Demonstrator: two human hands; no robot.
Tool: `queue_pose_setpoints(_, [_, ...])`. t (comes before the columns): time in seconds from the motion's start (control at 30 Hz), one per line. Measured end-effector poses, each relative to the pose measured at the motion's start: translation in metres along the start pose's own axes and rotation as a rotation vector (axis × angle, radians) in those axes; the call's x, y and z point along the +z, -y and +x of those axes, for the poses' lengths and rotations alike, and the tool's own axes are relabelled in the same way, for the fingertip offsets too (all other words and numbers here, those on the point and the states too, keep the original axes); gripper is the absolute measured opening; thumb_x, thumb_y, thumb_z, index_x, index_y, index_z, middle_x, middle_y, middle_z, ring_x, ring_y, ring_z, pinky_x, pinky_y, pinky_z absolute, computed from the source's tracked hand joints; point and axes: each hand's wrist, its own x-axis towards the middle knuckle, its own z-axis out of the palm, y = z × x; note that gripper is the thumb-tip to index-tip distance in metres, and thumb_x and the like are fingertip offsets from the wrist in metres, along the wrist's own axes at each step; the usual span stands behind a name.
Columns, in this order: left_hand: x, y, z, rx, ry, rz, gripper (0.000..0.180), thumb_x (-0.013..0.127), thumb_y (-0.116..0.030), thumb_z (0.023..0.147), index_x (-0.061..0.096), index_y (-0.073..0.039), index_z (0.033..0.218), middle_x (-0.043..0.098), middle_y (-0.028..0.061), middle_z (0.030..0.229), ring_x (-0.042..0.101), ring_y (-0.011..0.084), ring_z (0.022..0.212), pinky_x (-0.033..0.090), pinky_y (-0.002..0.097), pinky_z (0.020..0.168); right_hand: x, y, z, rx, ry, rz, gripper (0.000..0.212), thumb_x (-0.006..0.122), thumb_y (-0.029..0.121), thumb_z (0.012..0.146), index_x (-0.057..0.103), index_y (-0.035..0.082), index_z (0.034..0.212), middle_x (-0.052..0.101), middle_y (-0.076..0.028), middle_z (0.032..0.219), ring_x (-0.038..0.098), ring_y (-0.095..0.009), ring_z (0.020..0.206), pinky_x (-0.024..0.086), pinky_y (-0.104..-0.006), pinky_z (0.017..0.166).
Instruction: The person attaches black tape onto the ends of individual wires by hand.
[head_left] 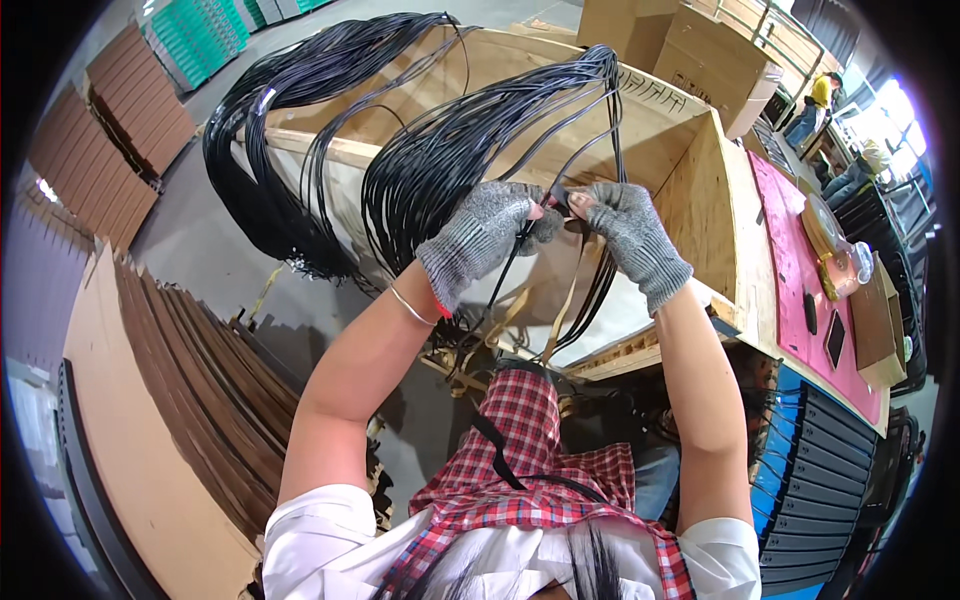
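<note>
Leftmost, a thick black cable bundle (250, 170) hangs over the left end of the open wooden crate (706, 190); next, a second cable bundle (425, 175) runs from its far edge down over the near one. Above that near edge, my gloved left hand (492, 232) and right hand (632, 232) have fingers closed, pinching a dark strip (559, 194) between them. Farther right, a black phone (834, 338) lies toward the right edge of the pink-topped table (790, 275).

A phone (835, 338) (dark-screened) lies on the pink tabletop (785, 228), near a cardboard box (882, 325).
</note>
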Motion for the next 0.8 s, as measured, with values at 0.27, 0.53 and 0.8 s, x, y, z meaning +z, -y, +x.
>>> queue_pose_setpoints(0.27, [-0.002, -0.001, 0.008, -0.064, -0.100, 0.009, 0.023, 0.052, -0.022, 0.084, 0.060, -0.001, 0.084, 0.056, 0.0033, 0.068, 0.044, 0.0065, 0.053, 0.035, 0.0200, 0.048, 0.007, 0.000, 0.015, -0.033, 0.031, 0.034, 0.020, 0.059, 0.014, 0.083, 0.063, -0.005, 0.081, 0.062, -0.007, 0.072, 0.054, -0.009, 0.066, 0.046, -0.0226, 0.063])
queue_pose_setpoints(0.53, [-0.001, -0.005, 0.011, -0.030, -0.312, 0.009, 0.018, 0.059, -0.020, 0.082, 0.061, -0.003, 0.076, 0.052, 0.0005, 0.060, 0.042, 0.0051, 0.049, 0.033, 0.0190, 0.045, 0.016, 0.022, 0.008, 0.042, 0.016, -0.193, 0.033, 0.059, 0.025, 0.084, 0.063, -0.007, 0.079, 0.061, -0.007, 0.065, 0.053, -0.010, 0.061, 0.045, -0.0248, 0.058])
queue_pose_setpoints(0.8, [0.004, -0.022, 0.012, 0.042, -0.296, 0.143, 0.016, 0.062, -0.019, 0.080, 0.061, -0.003, 0.077, 0.052, 0.0004, 0.058, 0.044, 0.0052, 0.049, 0.032, 0.0181, 0.045, 0.023, 0.016, 0.046, 0.052, -0.134, 0.073, 0.038, 0.058, 0.034, 0.083, 0.063, -0.002, 0.095, 0.064, -0.013, 0.085, 0.058, -0.015, 0.078, 0.045, -0.0256, 0.072])
